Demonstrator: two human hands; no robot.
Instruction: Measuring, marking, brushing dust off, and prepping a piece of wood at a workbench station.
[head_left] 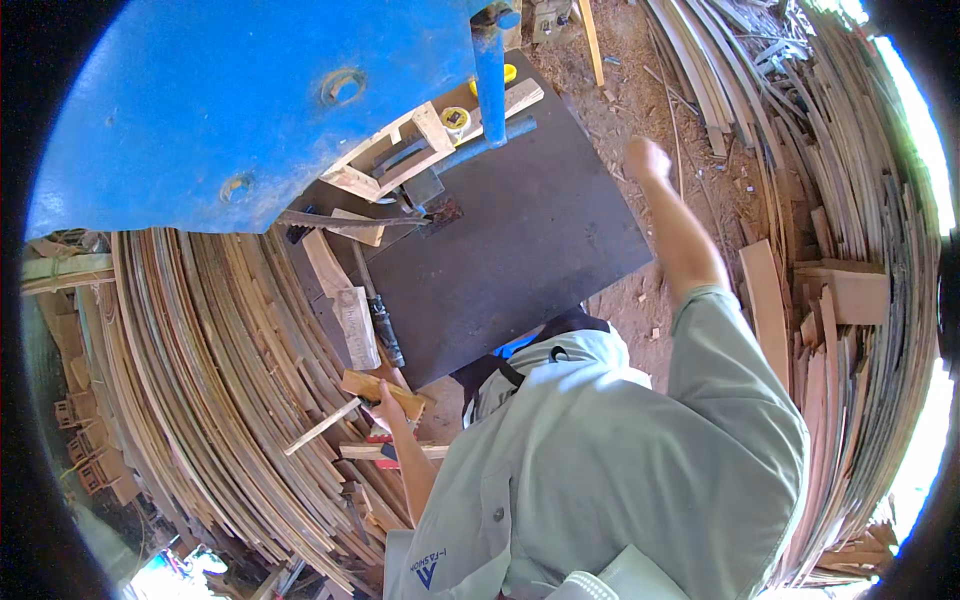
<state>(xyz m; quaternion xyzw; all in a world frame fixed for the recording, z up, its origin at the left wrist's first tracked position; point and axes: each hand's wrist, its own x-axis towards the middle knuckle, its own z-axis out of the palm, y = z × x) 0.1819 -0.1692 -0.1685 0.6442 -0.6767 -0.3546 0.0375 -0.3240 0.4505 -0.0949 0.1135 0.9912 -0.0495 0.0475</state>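
My left hand is closed around a short, thick wooden block, low and left of the dark machine table. A thin pale stick juts out leftward beside that hand; I cannot tell whether it is gripped or joined to the block. My right hand, slightly blurred, is held out past the table's right edge, its fingers curled in with nothing showing in them. Between the arms lies the flat dark metal table, where a long toothed blade meets a small rusty plate.
A large blue machine housing overhangs the upper left. Beside it sits a wooden frame with a yellow tape roll. Long wood strips are stacked at left, more boards at right. A wooden offcut lies by the table's left edge.
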